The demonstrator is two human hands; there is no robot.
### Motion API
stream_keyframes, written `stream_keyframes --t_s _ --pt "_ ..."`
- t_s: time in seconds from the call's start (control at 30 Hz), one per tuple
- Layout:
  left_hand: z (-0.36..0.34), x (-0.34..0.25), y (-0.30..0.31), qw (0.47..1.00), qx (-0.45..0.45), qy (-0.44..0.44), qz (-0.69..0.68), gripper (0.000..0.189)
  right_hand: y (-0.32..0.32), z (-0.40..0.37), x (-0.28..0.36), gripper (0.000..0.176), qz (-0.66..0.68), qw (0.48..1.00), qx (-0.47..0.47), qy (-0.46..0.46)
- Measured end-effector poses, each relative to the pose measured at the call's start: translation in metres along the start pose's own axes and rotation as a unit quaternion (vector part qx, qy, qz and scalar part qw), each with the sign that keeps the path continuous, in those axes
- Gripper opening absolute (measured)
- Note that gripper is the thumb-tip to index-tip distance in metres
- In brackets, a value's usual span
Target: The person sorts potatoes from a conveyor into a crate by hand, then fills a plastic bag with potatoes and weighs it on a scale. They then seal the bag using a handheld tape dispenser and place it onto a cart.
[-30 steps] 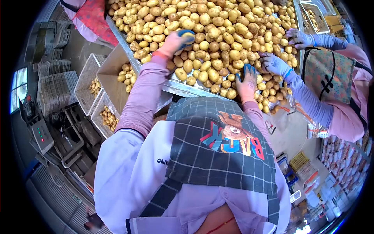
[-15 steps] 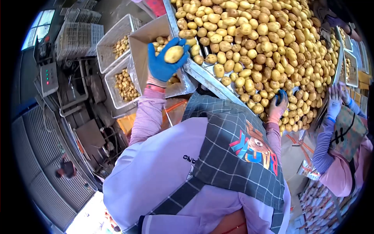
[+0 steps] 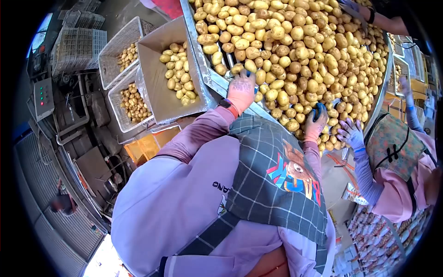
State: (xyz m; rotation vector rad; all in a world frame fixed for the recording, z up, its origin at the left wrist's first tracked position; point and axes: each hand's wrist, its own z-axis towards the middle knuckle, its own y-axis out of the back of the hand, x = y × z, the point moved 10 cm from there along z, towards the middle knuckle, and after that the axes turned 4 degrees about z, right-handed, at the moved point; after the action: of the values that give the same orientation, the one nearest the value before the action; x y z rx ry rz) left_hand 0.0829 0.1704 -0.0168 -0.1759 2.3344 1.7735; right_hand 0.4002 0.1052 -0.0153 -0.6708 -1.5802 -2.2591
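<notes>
A broad heap of potatoes (image 3: 295, 60) covers the metal-edged sorting table (image 3: 217, 83) in front of me. My left hand (image 3: 242, 90), in a glove with a blue palm, is at the table's near left edge among the potatoes. Its back faces up and its fingers are mostly hidden. My right hand (image 3: 316, 122) rests at the near side of the heap, thumb and fingers curved apart, with potatoes touching around it. To the left of the table stands a cardboard box (image 3: 157, 51) with potatoes in its bottom.
White plastic crates (image 3: 104, 71) with smaller potatoes stand left of the box. At right, a co-worker's gloved hand (image 3: 351, 134) reaches to the heap. Another person's arm (image 3: 387, 23) extends over the far side. Stacked crates (image 3: 76, 51) and a control box (image 3: 44, 99) are farther left.
My left hand has moved from above the cardboard box, where it held a potato, right to the table; that potato has left it. My right hand has barely moved. The co-worker's hand reaches closer.
</notes>
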Motion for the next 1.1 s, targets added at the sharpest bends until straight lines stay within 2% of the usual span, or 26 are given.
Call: stream_keyframes --t_s 0.03,0.13,0.17,0.23,0.27,0.3,0.33,0.37,0.4,0.43,0.5,0.57,0.6,0.63,0.67,0.7,0.73,0.77,0.83,0.9,0.93,0.97,1.03,1.1 --pt "0.002 -0.002 -0.013 1.000 0.016 -0.010 0.020 0.054 0.000 -0.001 -0.001 0.036 0.015 1.000 0.005 -0.014" --pt "0.009 0.002 -0.001 1.000 0.022 -0.003 -0.011 0.054 0.002 -0.006 0.002 0.035 0.004 1.000 -0.009 -0.005" --pt "0.012 0.013 -0.003 0.994 0.041 -0.021 -0.102 0.056 0.002 -0.007 0.002 0.035 -0.002 1.000 -0.006 -0.003" --pt "0.015 0.051 0.015 0.955 -0.084 -0.052 -0.280 0.057 0.002 -0.003 0.001 0.036 0.000 1.000 -0.003 0.000" --pt "0.002 0.083 0.057 0.955 -0.156 0.041 -0.249 0.052 0.004 -0.004 0.000 0.036 0.007 1.000 -0.001 0.001" --pt "-0.006 0.104 0.111 0.939 -0.132 0.064 -0.311 0.044 0.004 -0.004 0.000 0.036 0.014 1.000 0.003 0.004" --pt "-0.015 0.144 0.152 0.918 -0.180 0.131 -0.330 0.036 0.005 -0.005 0.000 0.036 0.013 1.000 0.002 0.001" --pt "-0.010 0.215 0.159 0.870 -0.259 0.105 -0.406 0.037 0.004 -0.004 0.001 0.036 0.009 1.000 0.000 0.000" --pt "-0.021 0.256 0.189 0.867 -0.327 0.122 -0.355 0.044 0.004 -0.005 0.002 0.036 0.004 1.000 -0.001 -0.001" --pt "-0.039 0.290 0.218 0.872 -0.444 0.189 -0.079 0.051 0.004 -0.007 0.003 0.036 0.004 1.000 0.000 -0.002" --pt "-0.050 0.352 0.234 0.849 -0.469 0.227 -0.094 0.054 0.004 -0.001 0.006 0.034 -0.004 1.000 -0.008 -0.003" --pt "-0.040 0.339 0.230 0.815 -0.490 0.129 -0.280 0.054 0.004 -0.002 0.005 0.033 -0.010 1.000 -0.025 0.012" --pt "-0.023 0.306 0.215 0.796 -0.468 0.099 -0.371 0.045 0.003 -0.003 0.003 0.033 -0.013 1.000 -0.025 0.013" --pt "0.000 0.237 0.211 0.855 -0.338 0.064 -0.387 0.037 0.003 -0.003 0.002 0.033 -0.016 0.999 -0.024 0.016" --pt "0.016 0.182 0.194 0.882 -0.277 0.047 -0.379 0.033 0.002 -0.002 0.001 0.034 -0.014 1.000 -0.019 0.013" --pt "0.036 0.125 0.170 0.869 -0.185 -0.007 -0.458 0.037 0.002 -0.003 0.000 0.035 -0.016 1.000 -0.020 0.014" --pt "0.060 0.084 0.145 0.906 -0.141 -0.008 -0.399 0.038 0.000 -0.003 -0.003 0.037 -0.014 1.000 -0.017 0.007" --pt "0.081 0.045 0.131 0.918 -0.129 -0.050 -0.372 0.048 -0.001 -0.004 -0.007 0.038 -0.013 1.000 -0.014 -0.001" --pt "0.130 0.004 0.086 0.967 -0.158 -0.062 -0.193 0.055 -0.002 -0.003 -0.011 0.042 -0.005 1.000 0.007 -0.014" --pt "0.145 -0.018 0.076 0.972 -0.200 -0.022 -0.122 0.056 0.000 -0.007 -0.008 0.043 0.000 1.000 0.011 -0.015" --pt "0.147 -0.022 0.075 0.972 -0.203 -0.003 -0.120 0.051 0.001 -0.008 -0.008 0.044 0.010 1.000 0.011 -0.018" --pt "0.151 -0.018 0.072 0.978 -0.167 0.012 -0.128 0.053 0.001 -0.009 -0.010 0.046 0.015 0.999 0.033 -0.036" --pt "0.161 0.008 0.044 0.934 -0.080 -0.029 -0.348 0.056 0.006 -0.012 -0.011 0.047 0.036 0.997 0.040 -0.057" --pt "0.119 0.052 0.080 0.900 -0.122 0.027 -0.418 0.050 0.009 -0.015 -0.017 0.050 0.063 0.996 0.040 -0.050"
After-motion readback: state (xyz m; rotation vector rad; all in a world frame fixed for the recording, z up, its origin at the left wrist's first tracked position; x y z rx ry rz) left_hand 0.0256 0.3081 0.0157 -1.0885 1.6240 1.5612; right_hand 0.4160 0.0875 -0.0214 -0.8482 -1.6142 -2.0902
